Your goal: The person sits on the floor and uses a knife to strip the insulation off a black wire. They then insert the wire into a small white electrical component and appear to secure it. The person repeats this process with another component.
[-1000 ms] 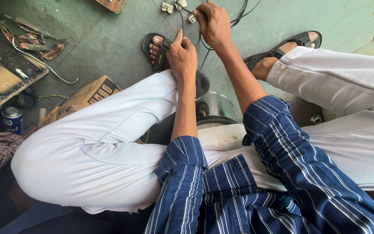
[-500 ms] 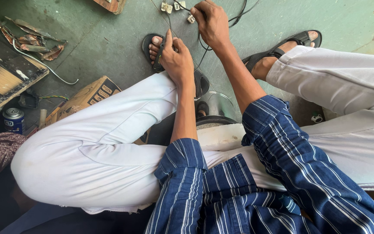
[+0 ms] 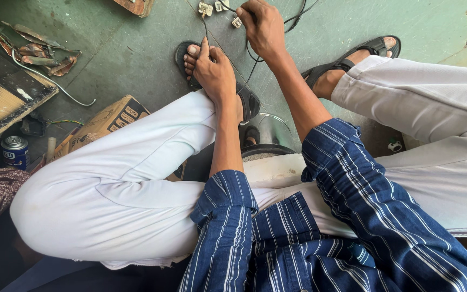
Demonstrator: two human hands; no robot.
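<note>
Down by the sandalled feet, the right hand (image 3: 265, 27) was closed around a thin black wire (image 3: 251, 70) just beside the small white connectors (image 3: 218, 7) at the picture's top edge. The left hand (image 3: 214, 70) pinched the same wire above the left sandal (image 3: 190, 59). Bare green floor (image 3: 136, 48) lay open leftward, toward the cardboard box (image 3: 106, 121).

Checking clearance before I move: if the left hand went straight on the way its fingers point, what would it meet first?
Probably the small pale connectors on the wires, just beyond the left hand; depth is unclear, so it might pass over them.
</note>
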